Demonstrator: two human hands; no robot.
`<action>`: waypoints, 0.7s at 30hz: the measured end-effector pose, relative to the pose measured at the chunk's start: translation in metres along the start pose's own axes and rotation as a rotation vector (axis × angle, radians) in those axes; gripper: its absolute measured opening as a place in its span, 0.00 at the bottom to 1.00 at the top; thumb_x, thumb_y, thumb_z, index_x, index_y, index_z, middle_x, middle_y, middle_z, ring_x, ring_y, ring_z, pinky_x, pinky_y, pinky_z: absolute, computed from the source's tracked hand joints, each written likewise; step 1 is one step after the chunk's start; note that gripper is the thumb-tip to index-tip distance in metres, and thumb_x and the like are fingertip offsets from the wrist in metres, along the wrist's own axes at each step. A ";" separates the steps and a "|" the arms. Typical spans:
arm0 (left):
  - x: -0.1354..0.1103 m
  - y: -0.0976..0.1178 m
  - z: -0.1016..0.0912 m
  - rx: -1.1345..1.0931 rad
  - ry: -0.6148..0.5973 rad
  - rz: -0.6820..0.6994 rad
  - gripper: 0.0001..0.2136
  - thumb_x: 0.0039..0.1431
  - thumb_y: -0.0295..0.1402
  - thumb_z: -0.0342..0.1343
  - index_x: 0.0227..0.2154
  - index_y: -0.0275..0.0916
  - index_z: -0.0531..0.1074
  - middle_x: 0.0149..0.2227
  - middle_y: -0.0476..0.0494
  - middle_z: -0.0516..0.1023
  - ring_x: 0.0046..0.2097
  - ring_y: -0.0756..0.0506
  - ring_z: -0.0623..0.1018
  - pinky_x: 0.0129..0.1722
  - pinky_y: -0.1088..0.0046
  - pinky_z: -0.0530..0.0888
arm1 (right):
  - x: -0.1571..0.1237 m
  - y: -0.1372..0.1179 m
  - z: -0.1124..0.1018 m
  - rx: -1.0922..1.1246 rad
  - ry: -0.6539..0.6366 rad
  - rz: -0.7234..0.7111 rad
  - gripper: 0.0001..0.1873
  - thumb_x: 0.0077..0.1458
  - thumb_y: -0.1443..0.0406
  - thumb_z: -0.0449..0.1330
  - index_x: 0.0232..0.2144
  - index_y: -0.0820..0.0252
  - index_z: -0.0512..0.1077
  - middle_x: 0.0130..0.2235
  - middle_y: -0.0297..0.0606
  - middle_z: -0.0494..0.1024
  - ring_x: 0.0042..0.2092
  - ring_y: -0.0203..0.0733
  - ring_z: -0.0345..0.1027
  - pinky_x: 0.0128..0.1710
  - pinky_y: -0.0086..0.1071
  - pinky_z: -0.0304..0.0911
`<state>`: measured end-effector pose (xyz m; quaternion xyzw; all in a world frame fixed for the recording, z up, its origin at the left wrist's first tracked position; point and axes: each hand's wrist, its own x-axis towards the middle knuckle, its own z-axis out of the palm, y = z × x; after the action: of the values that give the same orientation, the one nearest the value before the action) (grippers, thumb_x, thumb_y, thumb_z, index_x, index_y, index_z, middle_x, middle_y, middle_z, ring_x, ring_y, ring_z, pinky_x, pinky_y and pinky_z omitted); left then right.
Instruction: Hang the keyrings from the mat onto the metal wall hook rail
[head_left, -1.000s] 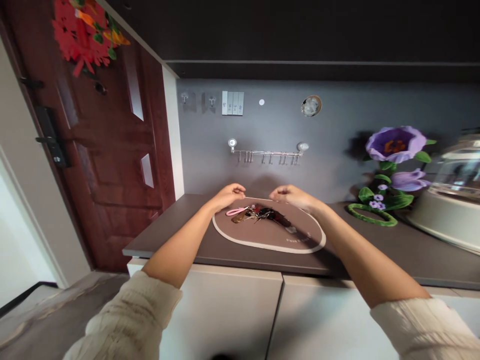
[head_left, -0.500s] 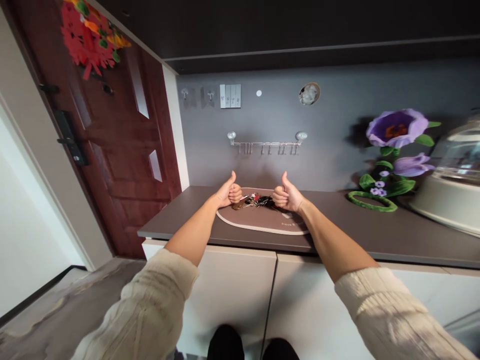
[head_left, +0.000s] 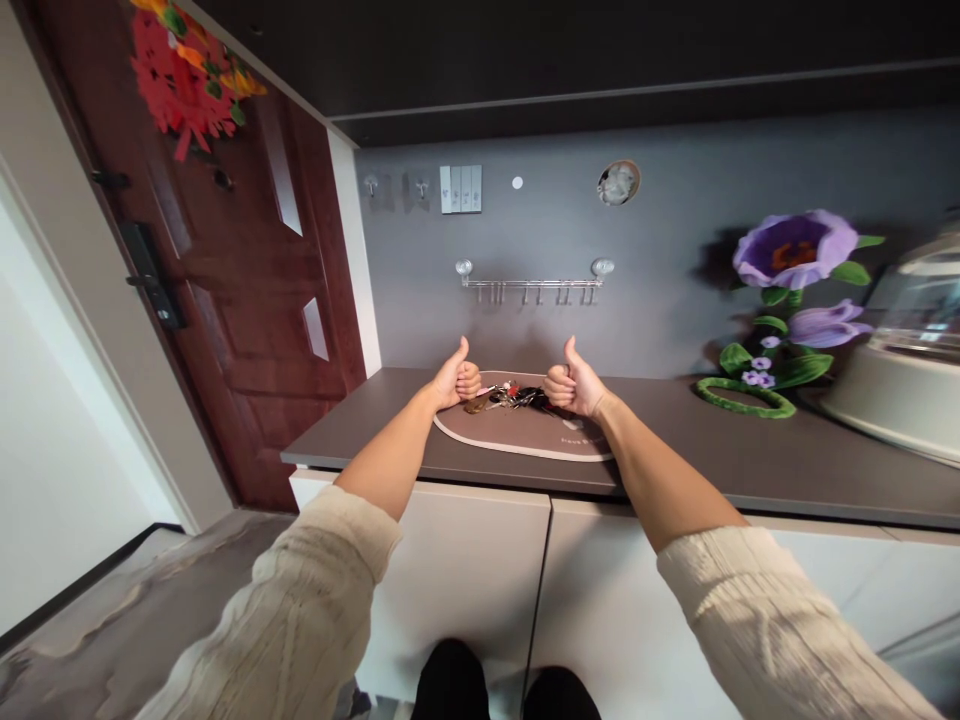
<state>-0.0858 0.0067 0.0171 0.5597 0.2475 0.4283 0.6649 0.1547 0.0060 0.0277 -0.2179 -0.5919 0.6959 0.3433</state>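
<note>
My left hand [head_left: 457, 375] is a closed fist with the thumb pointing up, held above the left end of an oval brown mat [head_left: 525, 435] on the dark countertop [head_left: 375, 430]. My right hand [head_left: 571, 384] makes the same thumbs-up fist over the mat's right part. Neither hand holds anything. Between the two fists a bunch of keys [head_left: 510, 397] with a pink strap lies on the mat. Cream knitted sleeves cover both forearms.
A row of metal hooks [head_left: 531, 288] hangs on the grey wall above the mat, with light switches [head_left: 460, 189] higher up. A purple flower ornament [head_left: 787, 300] and a domed appliance [head_left: 904, 350] stand at the right. A red-brown door [head_left: 225, 260] is at the left. White cabinets sit below the counter.
Both hands lifted off the keys and curled into thumbs-up fists. The view pulled back from the counter, so my feet now show at the bottom.
</note>
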 end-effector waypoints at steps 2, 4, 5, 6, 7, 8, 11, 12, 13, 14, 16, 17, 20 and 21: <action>0.002 0.001 0.001 0.026 0.050 0.033 0.29 0.47 0.60 0.38 0.09 0.39 0.45 0.08 0.56 0.43 0.11 0.57 0.47 0.12 0.79 0.45 | 0.001 0.000 0.002 -0.019 0.031 -0.024 0.34 0.45 0.37 0.35 0.10 0.59 0.45 0.11 0.26 0.43 0.13 0.26 0.35 0.11 0.23 0.34; 0.006 0.002 0.001 0.091 0.130 0.096 0.27 0.49 0.57 0.42 0.11 0.38 0.50 0.08 0.58 0.43 0.12 0.57 0.46 0.13 0.79 0.45 | 0.003 0.000 0.005 -0.046 0.080 -0.071 0.33 0.46 0.38 0.37 0.12 0.59 0.50 0.11 0.26 0.45 0.13 0.26 0.37 0.12 0.23 0.35; 0.008 0.003 0.002 0.146 0.179 0.138 0.24 0.49 0.55 0.45 0.13 0.38 0.53 0.09 0.59 0.43 0.12 0.57 0.46 0.14 0.79 0.46 | 0.004 -0.001 0.007 -0.060 0.111 -0.101 0.32 0.47 0.39 0.39 0.13 0.59 0.53 0.11 0.25 0.46 0.13 0.26 0.37 0.12 0.23 0.35; 0.010 0.005 0.003 0.222 0.230 0.184 0.22 0.49 0.52 0.49 0.15 0.38 0.56 0.09 0.59 0.45 0.13 0.57 0.48 0.15 0.79 0.47 | 0.006 -0.002 0.010 -0.076 0.153 -0.133 0.30 0.48 0.40 0.42 0.16 0.59 0.57 0.11 0.25 0.47 0.13 0.26 0.37 0.12 0.23 0.36; 0.012 0.007 0.003 0.318 0.282 0.234 0.19 0.48 0.49 0.52 0.17 0.38 0.58 0.10 0.59 0.48 0.14 0.57 0.50 0.16 0.80 0.49 | 0.009 -0.003 0.013 -0.095 0.207 -0.167 0.27 0.49 0.43 0.45 0.19 0.59 0.60 0.12 0.24 0.47 0.14 0.26 0.38 0.13 0.22 0.36; 0.015 0.009 0.004 0.433 0.327 0.282 0.17 0.47 0.46 0.54 0.19 0.37 0.60 0.12 0.58 0.52 0.15 0.57 0.53 0.17 0.80 0.51 | 0.012 -0.006 0.016 -0.120 0.274 -0.200 0.23 0.50 0.46 0.48 0.21 0.59 0.62 0.12 0.23 0.48 0.14 0.26 0.38 0.13 0.22 0.37; 0.019 0.015 0.008 0.839 0.360 0.394 0.11 0.49 0.40 0.54 0.24 0.36 0.66 0.19 0.53 0.64 0.22 0.55 0.63 0.23 0.78 0.60 | 0.026 -0.014 0.026 -0.232 0.521 -0.272 0.10 0.51 0.58 0.54 0.27 0.60 0.64 0.14 0.24 0.56 0.14 0.26 0.45 0.14 0.21 0.42; 0.020 0.016 0.008 0.973 0.337 0.424 0.09 0.50 0.38 0.53 0.25 0.36 0.67 0.22 0.51 0.67 0.24 0.54 0.65 0.26 0.77 0.62 | 0.031 -0.016 0.029 -0.277 0.597 -0.286 0.07 0.51 0.61 0.54 0.29 0.60 0.64 0.15 0.25 0.59 0.15 0.26 0.48 0.15 0.21 0.45; 0.021 0.015 0.009 1.106 0.298 0.450 0.08 0.50 0.36 0.52 0.26 0.36 0.68 0.24 0.50 0.70 0.27 0.52 0.67 0.29 0.76 0.64 | 0.037 -0.017 0.031 -0.322 0.661 -0.295 0.04 0.51 0.64 0.54 0.30 0.60 0.64 0.16 0.26 0.62 0.16 0.27 0.51 0.15 0.21 0.47; 0.021 0.014 0.009 1.233 0.257 0.472 0.07 0.51 0.35 0.51 0.26 0.36 0.69 0.27 0.48 0.71 0.30 0.51 0.68 0.33 0.75 0.64 | 0.042 -0.016 0.033 -0.365 0.711 -0.303 0.03 0.51 0.66 0.53 0.31 0.60 0.64 0.17 0.27 0.63 0.16 0.27 0.54 0.16 0.22 0.50; 0.021 0.009 0.007 1.454 0.185 0.494 0.07 0.52 0.33 0.50 0.27 0.37 0.71 0.31 0.47 0.73 0.35 0.49 0.69 0.38 0.72 0.64 | 0.051 -0.010 0.032 -0.455 0.784 -0.319 0.04 0.51 0.68 0.51 0.32 0.59 0.63 0.18 0.27 0.64 0.17 0.28 0.55 0.17 0.23 0.52; 0.021 0.006 0.006 1.542 0.149 0.495 0.07 0.53 0.32 0.49 0.28 0.38 0.71 0.32 0.46 0.73 0.37 0.48 0.69 0.40 0.72 0.64 | 0.054 -0.005 0.031 -0.513 0.809 -0.320 0.05 0.51 0.68 0.50 0.33 0.59 0.63 0.18 0.27 0.64 0.17 0.29 0.56 0.18 0.23 0.53; 0.021 -0.003 0.000 1.687 0.046 0.486 0.07 0.54 0.32 0.48 0.31 0.41 0.72 0.34 0.46 0.73 0.40 0.48 0.68 0.42 0.71 0.63 | 0.059 0.010 0.023 -0.747 0.817 -0.295 0.07 0.49 0.68 0.51 0.33 0.59 0.64 0.19 0.27 0.65 0.18 0.29 0.58 0.21 0.24 0.56; 0.021 -0.004 -0.002 1.706 0.015 0.490 0.07 0.55 0.32 0.48 0.32 0.41 0.72 0.34 0.46 0.73 0.40 0.48 0.68 0.42 0.72 0.62 | 0.059 0.014 0.020 -0.829 0.797 -0.286 0.06 0.49 0.68 0.51 0.33 0.60 0.65 0.19 0.28 0.66 0.19 0.29 0.59 0.23 0.25 0.57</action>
<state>-0.0752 0.0255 0.0156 0.8991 0.3601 0.2317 -0.0908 0.0977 0.0351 0.0245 -0.4964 -0.6633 0.2181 0.5159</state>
